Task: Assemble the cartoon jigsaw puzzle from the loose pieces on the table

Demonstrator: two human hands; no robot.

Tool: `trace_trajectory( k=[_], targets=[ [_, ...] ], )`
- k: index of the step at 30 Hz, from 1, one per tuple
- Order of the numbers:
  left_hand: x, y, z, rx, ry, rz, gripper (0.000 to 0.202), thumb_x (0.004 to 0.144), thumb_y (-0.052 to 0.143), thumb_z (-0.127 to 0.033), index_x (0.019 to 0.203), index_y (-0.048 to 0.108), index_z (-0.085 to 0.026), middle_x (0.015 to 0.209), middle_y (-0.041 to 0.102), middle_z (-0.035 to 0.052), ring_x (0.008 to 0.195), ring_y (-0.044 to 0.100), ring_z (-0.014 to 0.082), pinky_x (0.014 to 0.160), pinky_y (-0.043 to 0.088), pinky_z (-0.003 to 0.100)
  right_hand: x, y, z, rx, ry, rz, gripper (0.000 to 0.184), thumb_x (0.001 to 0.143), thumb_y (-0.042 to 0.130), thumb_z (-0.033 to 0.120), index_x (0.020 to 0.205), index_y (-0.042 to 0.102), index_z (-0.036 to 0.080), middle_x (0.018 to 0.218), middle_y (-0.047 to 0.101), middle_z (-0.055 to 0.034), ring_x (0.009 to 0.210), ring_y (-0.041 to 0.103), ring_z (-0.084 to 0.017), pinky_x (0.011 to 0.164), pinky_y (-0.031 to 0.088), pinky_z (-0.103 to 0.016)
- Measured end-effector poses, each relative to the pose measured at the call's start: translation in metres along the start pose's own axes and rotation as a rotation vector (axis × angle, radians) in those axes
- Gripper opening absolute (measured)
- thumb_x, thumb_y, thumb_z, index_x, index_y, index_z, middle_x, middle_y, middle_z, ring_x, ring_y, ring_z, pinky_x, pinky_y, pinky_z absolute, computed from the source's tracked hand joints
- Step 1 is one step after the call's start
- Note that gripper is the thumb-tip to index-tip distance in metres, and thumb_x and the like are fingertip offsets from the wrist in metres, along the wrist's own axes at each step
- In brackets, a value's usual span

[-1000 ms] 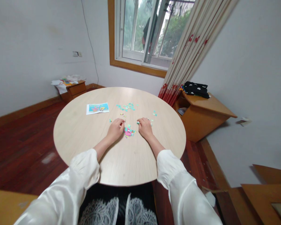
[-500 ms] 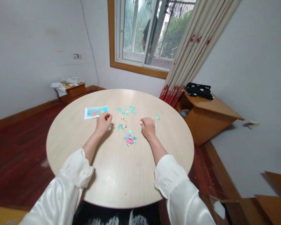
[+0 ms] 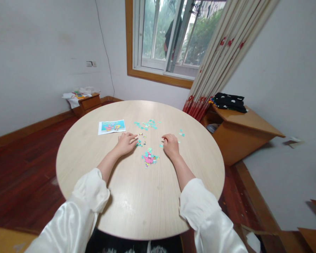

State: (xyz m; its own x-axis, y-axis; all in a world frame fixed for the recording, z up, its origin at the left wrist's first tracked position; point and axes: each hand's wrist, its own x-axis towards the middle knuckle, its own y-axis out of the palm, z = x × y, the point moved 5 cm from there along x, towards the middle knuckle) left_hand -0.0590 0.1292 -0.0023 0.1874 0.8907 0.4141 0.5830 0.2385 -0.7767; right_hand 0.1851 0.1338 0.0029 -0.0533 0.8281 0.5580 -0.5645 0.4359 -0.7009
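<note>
A partly joined jigsaw puzzle [image 3: 149,159] with a pink starfish figure lies on the round table [image 3: 137,200], between my forearms. My left hand [image 3: 126,143] is palm down with fingers stretched out, over the left side of a small group of loose puzzle pieces [image 3: 139,143], partly covering them. My right hand [image 3: 170,144] rests on the right with its fingers curled together; whatever they may hold is hidden. Beside its fingertips lies a teal puzzle piece [image 3: 161,145]. Farther back, a printed reference picture [image 3: 112,127] shows pink and yellow figures on blue.
More loose teal pieces [image 3: 149,124] are spread toward the table's far side, with a few others [image 3: 182,133] to the right. A wooden cabinet [image 3: 249,130] with black cloth [image 3: 230,102] stands right of the table. Beyond are a curtain [image 3: 218,59] and a window [image 3: 158,38].
My left hand has moved right from beside the printed picture to the loose pieces, and its fingers have straightened from a pinch. My right hand stays nearly in place. The view has shifted slightly.
</note>
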Motion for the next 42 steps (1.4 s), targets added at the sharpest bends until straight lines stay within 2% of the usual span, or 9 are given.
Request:
trace_trajectory(
  k=[4,9,16,22,30,36,42],
  targets=[
    [-0.004,0.010,-0.012,0.125,0.055,0.097,0.026,0.081,0.059,-0.034,0.101,0.071,-0.023,0.104,0.063,0.0109,0.097,0.053,0.0302,0.084,0.039,0.046,0.001,0.001,0.000,0.001,-0.005,0.022,0.029,0.077,0.039,0.006,0.080,0.065,0.019,0.084,0.067,-0.0085,0.085,0.055,-0.023,0.081,0.038,-0.035],
    [-0.002,0.012,-0.013,0.109,0.037,0.096,0.018,0.080,0.058,-0.030,0.090,0.072,-0.021,0.098,0.064,0.0103,0.095,0.053,0.0291,0.082,0.038,0.043,0.001,0.002,0.000,0.004,-0.005,0.042,0.030,0.078,0.039,0.006,0.081,0.066,0.019,0.084,0.067,-0.0088,0.085,0.055,-0.023,0.081,0.039,-0.036],
    [-0.001,0.006,-0.013,0.045,-0.016,0.092,0.015,0.077,0.060,-0.027,0.087,0.068,-0.019,0.090,0.067,0.0081,0.093,0.054,0.0278,0.083,0.036,0.041,0.001,0.003,0.004,0.012,0.001,0.077,0.032,0.076,0.038,0.003,0.081,0.067,0.018,0.085,0.067,-0.0090,0.086,0.055,-0.023,0.082,0.040,-0.036],
    [-0.002,-0.004,-0.014,-0.140,-0.125,0.042,0.008,0.070,0.064,-0.020,0.077,0.065,-0.018,0.074,0.066,0.0041,0.083,0.056,0.0241,0.084,0.036,0.039,0.001,0.002,0.006,0.011,0.015,0.109,0.030,0.077,0.040,0.003,0.082,0.067,0.016,0.088,0.068,-0.0095,0.088,0.055,-0.022,0.082,0.040,-0.034],
    [0.001,-0.008,-0.009,-0.366,-0.230,-0.090,0.003,0.067,0.062,-0.020,0.067,0.061,-0.017,0.064,0.061,-0.0001,0.062,0.054,0.0154,0.063,0.040,0.028,0.000,0.002,0.008,0.024,0.015,0.117,0.031,0.077,0.039,0.003,0.080,0.066,0.017,0.086,0.068,-0.0083,0.087,0.056,-0.021,0.082,0.040,-0.034],
    [0.002,-0.004,-0.002,-0.707,-0.369,-0.135,0.014,0.062,0.070,-0.025,0.063,0.060,-0.015,0.059,0.063,0.0016,0.058,0.060,0.0154,0.060,0.047,0.028,0.000,0.002,0.007,0.048,0.011,0.099,0.030,0.076,0.040,0.003,0.078,0.065,0.018,0.084,0.067,-0.0073,0.086,0.056,-0.020,0.081,0.041,-0.033],
    [-0.004,-0.002,-0.001,-0.933,-0.459,-0.121,0.020,0.059,0.074,-0.028,0.067,0.062,-0.014,0.062,0.066,0.0044,0.062,0.065,0.0165,0.066,0.053,0.030,0.000,0.001,0.012,0.043,-0.006,0.091,0.031,0.077,0.039,0.004,0.079,0.066,0.018,0.085,0.067,-0.0084,0.087,0.056,-0.021,0.082,0.042,-0.034]
  ],
)
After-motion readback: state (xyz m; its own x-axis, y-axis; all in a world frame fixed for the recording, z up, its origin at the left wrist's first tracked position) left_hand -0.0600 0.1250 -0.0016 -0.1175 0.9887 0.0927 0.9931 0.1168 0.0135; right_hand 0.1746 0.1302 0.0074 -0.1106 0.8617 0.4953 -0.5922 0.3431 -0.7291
